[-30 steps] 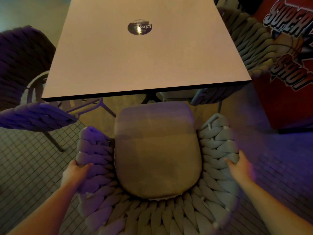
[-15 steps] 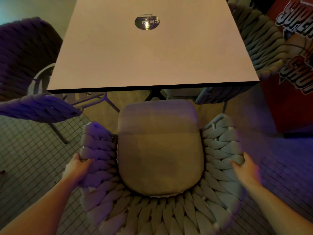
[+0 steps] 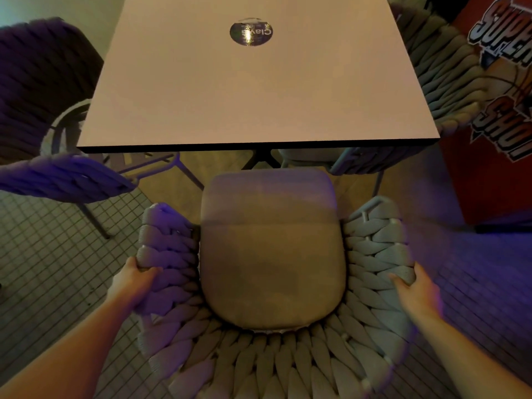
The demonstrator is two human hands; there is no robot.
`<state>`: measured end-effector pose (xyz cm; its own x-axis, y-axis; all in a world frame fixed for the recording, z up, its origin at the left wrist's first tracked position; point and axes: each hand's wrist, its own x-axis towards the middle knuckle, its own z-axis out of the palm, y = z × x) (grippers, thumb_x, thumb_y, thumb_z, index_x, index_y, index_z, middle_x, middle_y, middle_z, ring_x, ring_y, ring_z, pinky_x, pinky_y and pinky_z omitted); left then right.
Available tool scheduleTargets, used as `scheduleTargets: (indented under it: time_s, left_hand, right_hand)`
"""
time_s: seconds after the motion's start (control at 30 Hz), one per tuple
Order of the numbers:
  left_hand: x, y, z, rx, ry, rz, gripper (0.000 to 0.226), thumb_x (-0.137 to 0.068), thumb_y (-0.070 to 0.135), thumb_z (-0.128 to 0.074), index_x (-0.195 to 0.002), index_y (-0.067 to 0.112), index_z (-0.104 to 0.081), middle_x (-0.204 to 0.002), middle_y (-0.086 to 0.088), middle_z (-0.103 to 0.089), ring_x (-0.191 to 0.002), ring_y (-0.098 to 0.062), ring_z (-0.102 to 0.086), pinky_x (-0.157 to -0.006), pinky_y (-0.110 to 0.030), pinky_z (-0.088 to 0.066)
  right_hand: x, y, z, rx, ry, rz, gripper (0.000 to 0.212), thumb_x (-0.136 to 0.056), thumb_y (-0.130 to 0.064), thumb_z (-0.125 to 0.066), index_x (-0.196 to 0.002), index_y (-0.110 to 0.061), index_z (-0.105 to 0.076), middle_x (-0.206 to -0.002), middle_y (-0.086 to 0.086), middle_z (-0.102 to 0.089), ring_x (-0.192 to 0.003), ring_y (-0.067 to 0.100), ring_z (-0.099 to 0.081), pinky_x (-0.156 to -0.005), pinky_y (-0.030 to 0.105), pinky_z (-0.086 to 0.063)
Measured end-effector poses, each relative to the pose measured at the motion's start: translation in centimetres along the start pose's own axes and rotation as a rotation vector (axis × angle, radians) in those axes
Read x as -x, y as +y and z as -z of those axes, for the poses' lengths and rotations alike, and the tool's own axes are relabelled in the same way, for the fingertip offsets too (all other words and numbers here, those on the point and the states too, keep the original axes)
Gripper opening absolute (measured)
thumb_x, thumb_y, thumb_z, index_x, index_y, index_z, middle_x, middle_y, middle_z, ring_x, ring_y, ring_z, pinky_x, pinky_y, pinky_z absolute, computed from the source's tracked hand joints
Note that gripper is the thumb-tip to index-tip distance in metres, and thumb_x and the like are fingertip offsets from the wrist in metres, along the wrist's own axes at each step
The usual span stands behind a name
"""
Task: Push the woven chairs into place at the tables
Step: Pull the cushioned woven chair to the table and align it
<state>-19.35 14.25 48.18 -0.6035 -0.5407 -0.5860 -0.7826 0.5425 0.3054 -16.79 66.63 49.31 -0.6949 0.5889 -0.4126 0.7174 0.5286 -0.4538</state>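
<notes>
A woven chair (image 3: pixel 276 367) with thick grey braided rope arms and a tan seat cushion (image 3: pixel 270 254) stands right below me, facing a square pale table (image 3: pixel 253 90). The cushion's front edge sits just short of the table's near edge. My left hand (image 3: pixel 131 283) grips the chair's left arm from outside. On the right arm, my right hand (image 3: pixel 416 289) holds the weave the same way. Both forearms reach in from the bottom corners.
Another woven chair (image 3: pixel 49 110) stands at the table's left side, and a third (image 3: pixel 443 67) at its right. A round dark sticker (image 3: pixel 251 31) lies on the tabletop. A red arcade cabinet (image 3: pixel 495 125) stands to the right. The floor is small grey tiles.
The chair and my hands have moved a little forward, toward the table. The cushion's front edge is now closer to the table's near edge. My grip on both arms is unchanged.
</notes>
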Motion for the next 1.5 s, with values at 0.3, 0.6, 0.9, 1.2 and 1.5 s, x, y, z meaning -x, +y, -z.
scheduleTargets:
  time_s: [0.3, 0.6, 0.9, 1.2, 1.5]
  left_hand:
    - [0.6, 0.0, 0.2, 0.031, -0.012, -0.006, 0.047, -0.074, 0.044, -0.065, -0.113, 0.022, -0.052, -0.104, -0.015, -0.066, -0.089, -0.036, -0.061, -0.081, -0.044, -0.053]
    - [0.7, -0.8, -0.2, -0.006, -0.008, 0.006, 0.041, -0.078, 0.046, -0.065, -0.102, 0.015, -0.051, -0.099, -0.015, -0.062, -0.091, -0.038, -0.060, -0.085, -0.047, -0.052]
    - [0.4, -1.3, -0.5, 0.018, 0.001, -0.004, 0.044, -0.078, 0.047, -0.066, -0.102, 0.014, -0.050, -0.099, -0.015, -0.062, -0.085, -0.032, -0.057, -0.076, -0.040, -0.048]
    - [4.4, -1.7, 0.6, 0.188, 0.010, -0.051, 0.067, -0.082, 0.049, -0.062, -0.137, 0.014, -0.046, -0.126, -0.013, -0.063, -0.111, -0.033, -0.060, -0.092, -0.044, -0.049]
    - [8.8, -5.8, 5.1, 0.441, 0.060, -0.036, 0.052, -0.089, 0.042, -0.059, -0.134, 0.016, -0.053, -0.124, -0.007, -0.061, -0.091, -0.013, -0.057, -0.068, -0.022, -0.043]
  right_hand:
    - [-0.4, 0.0, 0.0, 0.004, -0.053, -0.017, 0.065, -0.086, -0.025, -0.066, -0.139, -0.001, -0.038, -0.139, 0.025, -0.049, -0.127, 0.042, -0.047, -0.102, 0.049, -0.039]
    - [-0.3, 0.0, -0.2, -0.021, -0.052, -0.003, 0.063, -0.086, -0.020, -0.065, -0.139, 0.000, -0.038, -0.139, 0.024, -0.049, -0.127, 0.041, -0.046, -0.104, 0.049, -0.038]
    - [-0.3, -0.1, -0.4, -0.011, -0.038, -0.028, 0.057, -0.087, -0.020, -0.064, -0.135, -0.001, -0.041, -0.133, 0.025, -0.053, -0.120, 0.042, -0.051, -0.095, 0.046, -0.041]
    - [3.9, -4.6, -2.6, -0.238, 0.129, 0.259, 0.052, -0.089, -0.022, -0.060, -0.136, -0.005, -0.043, -0.138, 0.020, -0.049, -0.127, 0.033, -0.046, -0.103, 0.040, -0.036]
    - [15.8, -9.9, -8.9, -0.268, -0.429, 0.140, 0.049, -0.093, -0.040, -0.051, -0.138, -0.020, -0.044, -0.124, 0.003, -0.058, -0.101, 0.010, -0.053, -0.083, 0.024, -0.039]
